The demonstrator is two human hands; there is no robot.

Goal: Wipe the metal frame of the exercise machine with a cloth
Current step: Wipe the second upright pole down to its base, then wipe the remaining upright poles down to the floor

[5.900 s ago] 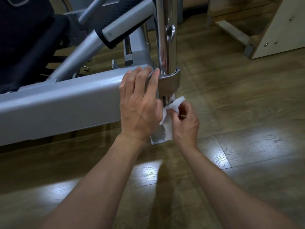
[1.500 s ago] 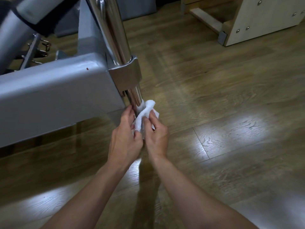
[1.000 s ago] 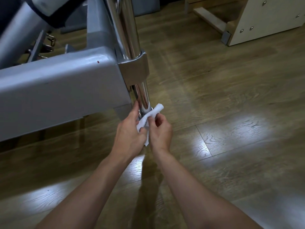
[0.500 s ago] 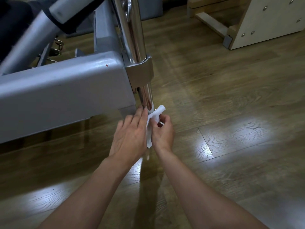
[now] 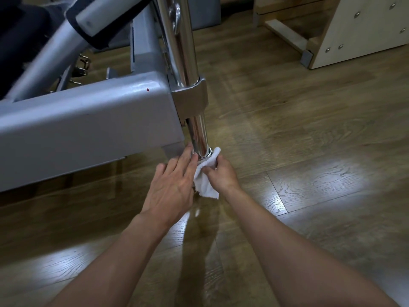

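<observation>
Scanning from the left: dark seat pad (image 5: 15, 47) in the top-left corner, blurred. Beside it, a slanted grey tube (image 5: 51, 56) runs up to the right, with a black padded sleeve (image 5: 97, 38) round its upper end. A few metal hooks (image 5: 82, 67) sit behind it, low; too small for detail.

Grey painted beam (image 5: 88, 129) of the machine runs across the left half, raised off the floor. Small red dot on its top face near the right end. The beam's right end meets a metal clamp bracket (image 5: 190, 100), and a chrome post (image 5: 183, 52) passes down through that bracket to the floor.

Left hand (image 5: 172, 187): palm down, fingers straight and close together. Its fingertips (image 5: 190, 159) touch the foot of the chrome post and the left edge of the cloth. No grip here, just contact.

White cloth (image 5: 207, 180) is at the very bottom of the post, bunched against its front and right side. A loose tail hangs down between the two hands. Cannot tell whether it goes fully round the back.

Right hand (image 5: 222, 173): fingers curled, pinching the cloth and holding it against the post base.

Wood-plank floor (image 5: 298, 134) to the right, with bright light patches. Pale wooden unit (image 5: 363, 32) with round metal fasteners stands in the top-right corner, well apart from the machine.
</observation>
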